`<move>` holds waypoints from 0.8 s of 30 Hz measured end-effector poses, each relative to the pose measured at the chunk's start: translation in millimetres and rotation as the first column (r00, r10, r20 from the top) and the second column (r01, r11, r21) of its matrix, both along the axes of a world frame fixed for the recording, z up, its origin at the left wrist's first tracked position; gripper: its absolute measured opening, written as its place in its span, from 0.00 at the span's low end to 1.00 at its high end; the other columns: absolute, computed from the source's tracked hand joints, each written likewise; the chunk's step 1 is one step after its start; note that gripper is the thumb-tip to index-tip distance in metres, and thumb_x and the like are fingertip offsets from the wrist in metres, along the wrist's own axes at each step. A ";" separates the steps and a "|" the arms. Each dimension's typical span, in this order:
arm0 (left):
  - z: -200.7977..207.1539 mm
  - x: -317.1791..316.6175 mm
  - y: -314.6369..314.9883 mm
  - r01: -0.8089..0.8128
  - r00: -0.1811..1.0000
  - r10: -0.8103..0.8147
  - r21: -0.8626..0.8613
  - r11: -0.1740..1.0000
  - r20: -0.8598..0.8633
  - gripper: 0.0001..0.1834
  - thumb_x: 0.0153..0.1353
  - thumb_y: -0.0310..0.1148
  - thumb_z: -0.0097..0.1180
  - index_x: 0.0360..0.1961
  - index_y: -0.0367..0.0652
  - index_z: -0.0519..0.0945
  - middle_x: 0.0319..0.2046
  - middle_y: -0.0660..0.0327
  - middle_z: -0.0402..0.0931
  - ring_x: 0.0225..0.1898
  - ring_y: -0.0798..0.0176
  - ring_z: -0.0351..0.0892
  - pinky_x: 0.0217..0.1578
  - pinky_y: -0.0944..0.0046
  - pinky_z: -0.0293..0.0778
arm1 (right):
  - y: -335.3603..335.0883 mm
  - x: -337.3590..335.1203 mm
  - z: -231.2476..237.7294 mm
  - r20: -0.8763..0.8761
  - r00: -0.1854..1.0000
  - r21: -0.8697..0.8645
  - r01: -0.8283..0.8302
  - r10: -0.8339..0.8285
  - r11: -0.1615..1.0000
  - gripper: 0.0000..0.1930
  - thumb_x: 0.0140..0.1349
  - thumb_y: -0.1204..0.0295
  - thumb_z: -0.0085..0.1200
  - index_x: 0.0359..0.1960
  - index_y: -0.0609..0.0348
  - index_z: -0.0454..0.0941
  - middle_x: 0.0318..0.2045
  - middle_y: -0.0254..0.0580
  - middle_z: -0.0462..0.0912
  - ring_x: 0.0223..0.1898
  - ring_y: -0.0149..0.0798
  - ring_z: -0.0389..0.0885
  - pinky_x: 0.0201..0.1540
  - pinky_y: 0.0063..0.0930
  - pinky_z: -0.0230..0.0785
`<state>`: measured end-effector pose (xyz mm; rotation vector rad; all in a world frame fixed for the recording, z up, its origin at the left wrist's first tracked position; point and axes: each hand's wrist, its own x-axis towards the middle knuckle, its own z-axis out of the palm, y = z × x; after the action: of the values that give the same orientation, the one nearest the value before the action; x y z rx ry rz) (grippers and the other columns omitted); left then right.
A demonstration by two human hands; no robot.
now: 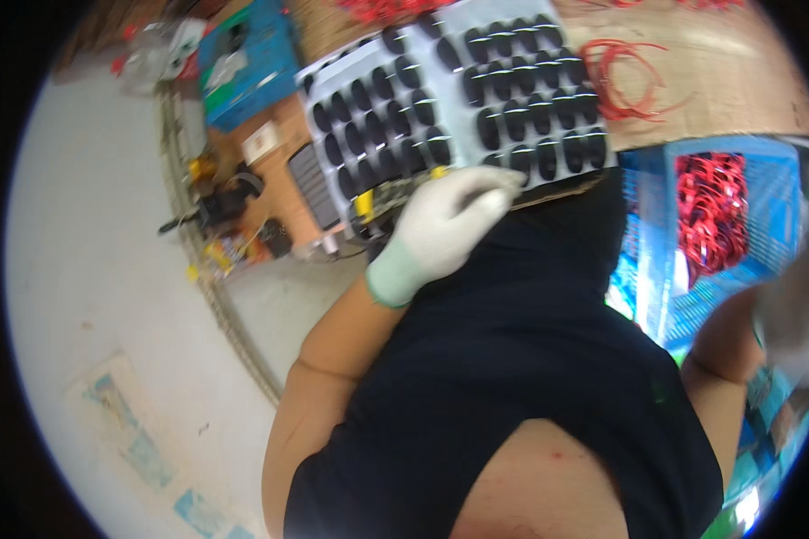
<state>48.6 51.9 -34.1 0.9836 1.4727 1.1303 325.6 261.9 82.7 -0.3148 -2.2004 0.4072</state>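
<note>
My left hand [454, 220], in a white glove with a pale green cuff, is over the near edge of a white sheet [458, 99]. Its fingers are curled toward the thumb; whatever they may hold is too small to make out. Rows of glossy black oval pieces [503, 81] lie on that sheet, some right beside my fingertips. Yellow and dark grey parts [365, 205] show under its near edge, left of my hand. Far to the right, my right hand [793, 305] is smeared by motion beside a blue plastic crate [773, 162], its fingers unreadable.
Red and black looped pieces [712, 216] fill part of the crate. A coil of red cord [622, 81] lies on the wooden table [719, 54]. A blue box [250, 67], a dark ridged slab [315, 187] and a black tool [220, 205] are at the left.
</note>
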 end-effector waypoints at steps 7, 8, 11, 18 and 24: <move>-5.7 -5.6 7.5 -0.032 0.992 0.037 -0.042 0.999 0.121 0.12 0.69 0.28 0.50 0.47 0.31 0.80 0.53 0.47 0.80 0.53 0.58 0.81 0.58 0.60 0.73 | 67.5 -39.3 -187.5 0.744 0.556 0.182 0.365 -0.371 0.913 0.20 0.64 0.53 0.55 0.47 0.56 0.83 0.58 0.49 0.78 0.65 0.47 0.70 0.73 0.63 0.44; -4.3 -6.7 11.0 -0.022 0.994 0.027 -0.051 0.998 0.107 0.12 0.69 0.28 0.50 0.46 0.31 0.80 0.53 0.47 0.80 0.53 0.58 0.81 0.58 0.60 0.73 | 72.3 -37.5 -198.3 0.746 0.579 0.117 0.372 -0.329 0.921 0.17 0.65 0.56 0.55 0.42 0.57 0.83 0.52 0.49 0.81 0.60 0.47 0.75 0.72 0.59 0.48; -1.2 -4.0 18.5 -0.044 0.992 0.053 -0.084 0.995 0.110 0.12 0.68 0.28 0.50 0.45 0.31 0.80 0.52 0.47 0.80 0.53 0.57 0.82 0.58 0.60 0.73 | 76.8 -40.7 -198.6 0.657 0.688 -0.062 0.458 -0.309 0.887 0.13 0.66 0.61 0.53 0.34 0.57 0.82 0.36 0.49 0.84 0.45 0.50 0.81 0.62 0.51 0.62; -12.5 -2.6 31.0 -0.025 0.987 0.045 -0.128 0.991 0.156 0.12 0.67 0.28 0.51 0.44 0.31 0.81 0.52 0.47 0.80 0.53 0.57 0.81 0.59 0.58 0.71 | 63.3 -75.0 -213.5 0.627 0.694 -0.249 0.609 -0.354 0.753 0.13 0.66 0.62 0.54 0.32 0.60 0.82 0.28 0.57 0.82 0.36 0.60 0.82 0.41 0.51 0.72; -9.8 -5.8 26.3 -0.042 0.993 0.053 -0.096 0.994 0.108 0.13 0.67 0.30 0.51 0.45 0.31 0.81 0.53 0.47 0.80 0.52 0.58 0.81 0.58 0.59 0.72 | 66.4 -78.0 -206.8 0.590 0.713 -0.201 0.585 -0.380 0.786 0.18 0.64 0.56 0.57 0.34 0.61 0.84 0.28 0.55 0.84 0.35 0.56 0.83 0.43 0.47 0.72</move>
<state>42.8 78.2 -43.9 0.8128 1.4529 1.1213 247.6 328.3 -124.1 -1.3471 -2.4114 0.4759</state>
